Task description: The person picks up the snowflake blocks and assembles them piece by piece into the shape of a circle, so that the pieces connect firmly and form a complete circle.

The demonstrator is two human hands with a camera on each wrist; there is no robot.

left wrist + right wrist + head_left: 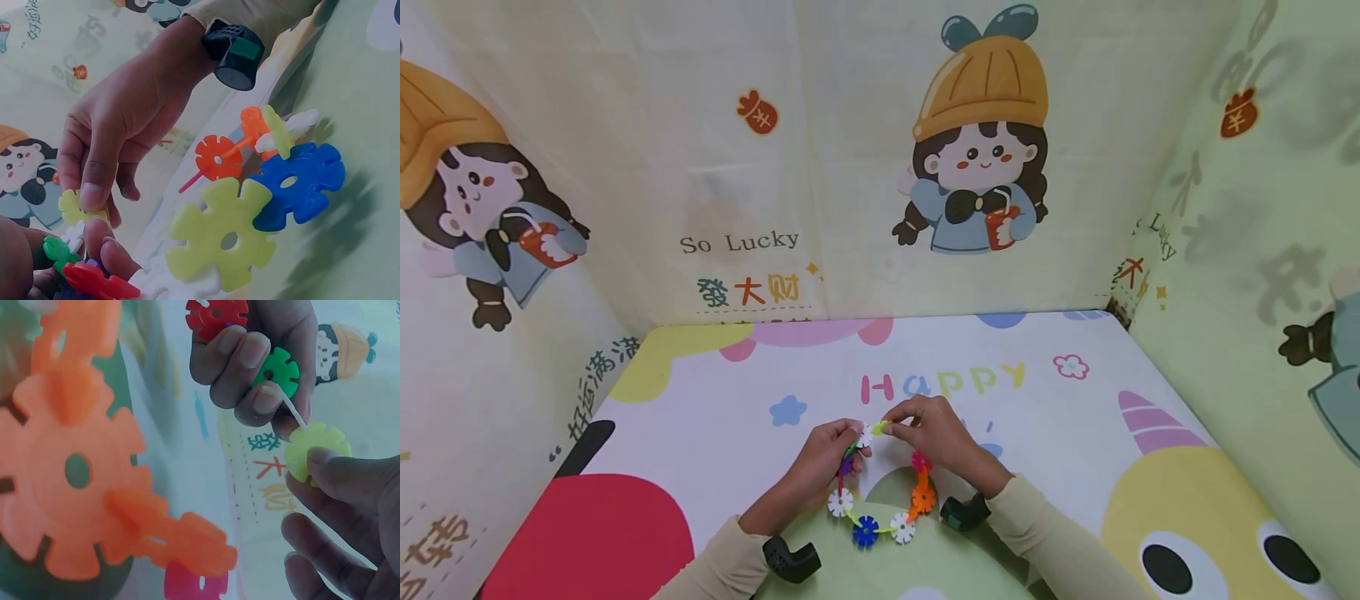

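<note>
A chain of slotted plastic snowflake discs hangs in a curve between both hands, with a blue disc [865, 532] low in the middle. My left hand [820, 460] grips its upper left end, around a green disc [285, 365] and a red disc [215, 314]. Between thumb and fingertip, my right hand [942, 433] pinches a yellow disc [312, 434]. That disc meets the edge-on white disc [292, 409] beside the left fingers. On the other side, orange discs [922, 498] lead up to a pink disc [921, 460] just below the right hand.
Under the hands lies a table with a printed cover [737, 467]. A cream cloth wall [850, 167] with cartoon figures rises behind it, and similar cloth hangs at both sides. Each wrist carries a black camera, such as the left wrist camera [792, 560].
</note>
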